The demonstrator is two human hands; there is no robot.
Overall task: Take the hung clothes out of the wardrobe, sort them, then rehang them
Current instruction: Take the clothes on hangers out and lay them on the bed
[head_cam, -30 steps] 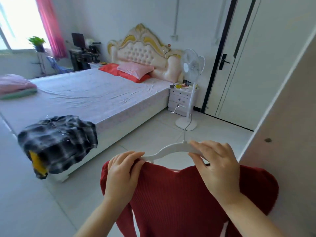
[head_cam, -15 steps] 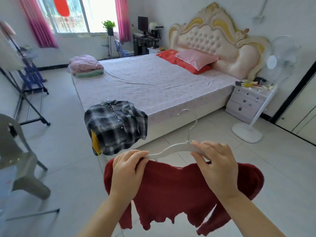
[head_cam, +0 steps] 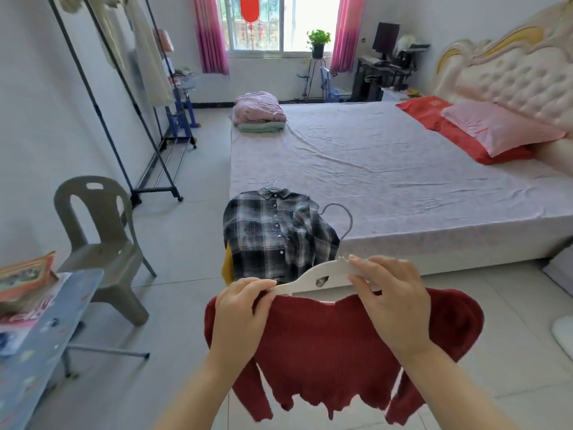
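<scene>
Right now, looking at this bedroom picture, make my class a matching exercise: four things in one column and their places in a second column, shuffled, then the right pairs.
Things:
1. red sweater
2. plaid shirt
3. folded bedding
4. grey plastic chair

Places:
A. far corner of the bed
B. on the floor left of the bed
C. on the white hanger held in both hands
D. draped over the bed's near corner

Pairs: 1-C, 2-D, 3-A, 4-B
</scene>
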